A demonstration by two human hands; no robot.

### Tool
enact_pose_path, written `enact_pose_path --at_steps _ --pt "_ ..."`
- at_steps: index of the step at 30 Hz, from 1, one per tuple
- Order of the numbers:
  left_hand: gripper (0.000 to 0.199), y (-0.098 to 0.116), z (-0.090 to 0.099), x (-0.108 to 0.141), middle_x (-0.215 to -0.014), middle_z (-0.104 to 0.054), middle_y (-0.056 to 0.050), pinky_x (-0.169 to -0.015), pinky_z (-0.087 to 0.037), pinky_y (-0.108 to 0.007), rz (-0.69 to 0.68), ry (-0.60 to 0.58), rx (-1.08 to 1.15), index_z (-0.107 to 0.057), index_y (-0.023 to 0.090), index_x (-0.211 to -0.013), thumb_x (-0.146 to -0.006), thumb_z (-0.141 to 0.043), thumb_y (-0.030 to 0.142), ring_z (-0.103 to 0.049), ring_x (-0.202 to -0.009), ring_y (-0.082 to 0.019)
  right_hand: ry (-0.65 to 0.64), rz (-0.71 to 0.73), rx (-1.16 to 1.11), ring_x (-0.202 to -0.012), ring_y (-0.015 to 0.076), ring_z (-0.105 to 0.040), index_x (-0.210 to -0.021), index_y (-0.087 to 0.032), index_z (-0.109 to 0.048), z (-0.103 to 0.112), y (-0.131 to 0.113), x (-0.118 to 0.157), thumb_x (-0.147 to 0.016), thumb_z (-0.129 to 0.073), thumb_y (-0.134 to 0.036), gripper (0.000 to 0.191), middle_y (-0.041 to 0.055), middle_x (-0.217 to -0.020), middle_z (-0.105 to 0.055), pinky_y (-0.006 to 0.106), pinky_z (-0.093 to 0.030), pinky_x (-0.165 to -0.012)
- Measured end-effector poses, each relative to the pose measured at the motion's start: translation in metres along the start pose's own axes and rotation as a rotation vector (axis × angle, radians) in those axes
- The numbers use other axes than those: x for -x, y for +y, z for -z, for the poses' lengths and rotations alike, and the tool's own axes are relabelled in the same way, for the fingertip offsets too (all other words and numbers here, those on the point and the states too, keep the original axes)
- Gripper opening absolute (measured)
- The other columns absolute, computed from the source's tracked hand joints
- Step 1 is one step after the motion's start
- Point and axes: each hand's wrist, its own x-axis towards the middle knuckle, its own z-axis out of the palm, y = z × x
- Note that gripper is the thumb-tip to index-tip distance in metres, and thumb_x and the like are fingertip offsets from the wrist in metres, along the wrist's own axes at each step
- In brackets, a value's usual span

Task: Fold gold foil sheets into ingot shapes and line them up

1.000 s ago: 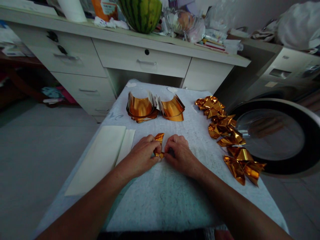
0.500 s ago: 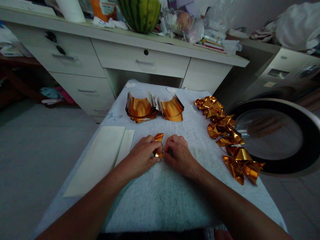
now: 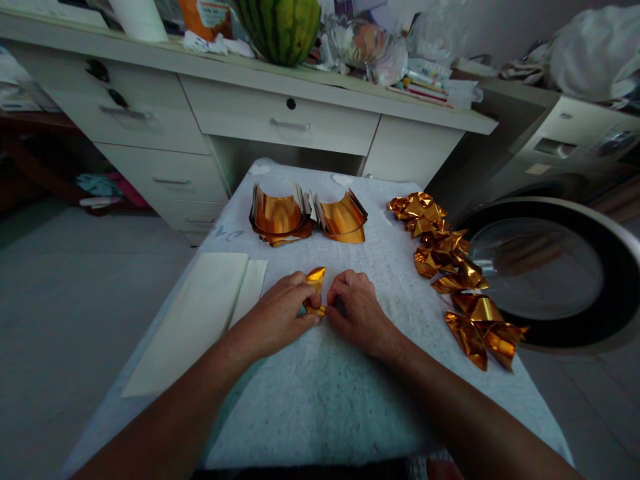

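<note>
The left hand's (image 3: 287,303) grip is narrow, thumb and fingers pinching a small gold foil piece (image 3: 316,275), which stands up partly between the two hands near the middle of the bench (image 3: 330,407). The right hand's (image 3: 356,310) grip is drawn in too, fingers curled and tips closed on the foil's lower right end. Both forearms reach in from the near edge over the pale cloth covering (image 3: 380,413). Just left of the left hand lies folded cream paper (image 3: 193,320), one forearm crossing over its near part. Beyond the hands sit two stacks of curved foil sheets side by side, the left stack (image 3: 281,215) and the right stack (image 3: 345,219), their hollows facing up. Along the bench's right side runs a row of crumpled-looking folded foil shapes (image 3: 485,327). Past that, a washing machine's round door (image 3: 617,287) hangs open. Behind stands a white drawer unit (image 3: 235,110) bearing a watermelon (image 3: 280,30).
</note>
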Motion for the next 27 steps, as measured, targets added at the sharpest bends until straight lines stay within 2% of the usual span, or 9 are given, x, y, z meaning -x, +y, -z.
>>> enact_pose_path --at_steps 17,22,27 --pt "0.01 -0.0034 -0.002 -0.0024 -0.095 -0.058 -0.003 -0.085 -0.042 -0.036 -0.012 -0.019 -0.018 -0.066 0.022 -0.086 -0.08 -0.062 0.015 -0.054 -0.099 -0.023 0.02 -0.005 0.008 -0.092 0.022 -0.046 -0.081 -0.019 -0.062 -0.0019 -0.0002 0.0004 -0.077 -0.057 -0.013 0.008 0.0054 -0.095 -0.054 0.038 -0.036 -0.083" --pt "0.012 -0.001 0.0005 -0.0027 -0.09 -0.058 -0.003 -0.084 -0.042 -0.036 -0.01 -0.036 -0.032 -0.066 0.02 -0.083 -0.085 -0.054 0.016 -0.054 -0.094 -0.022 0.025 -0.003 0.011 -0.094 0.0222 -0.046 -0.083 -0.019 -0.062 -0.0039 0.001 0.0001 -0.077 -0.058 -0.014 0.009 0.0055 -0.096 -0.053 0.038 -0.036 -0.085" --pt "0.014 -0.0041 0.0007 -0.0025 -0.093 -0.057 -0.003 -0.085 -0.041 -0.035 -0.021 -0.039 -0.03 -0.066 0.022 -0.085 -0.082 -0.056 0.013 -0.053 -0.097 -0.022 0.028 -0.001 0.012 -0.094 0.0218 -0.045 -0.083 -0.02 -0.062 -0.0033 0.0006 0.0005 -0.077 -0.057 -0.013 0.01 0.005 -0.096 -0.053 0.037 -0.036 -0.085"
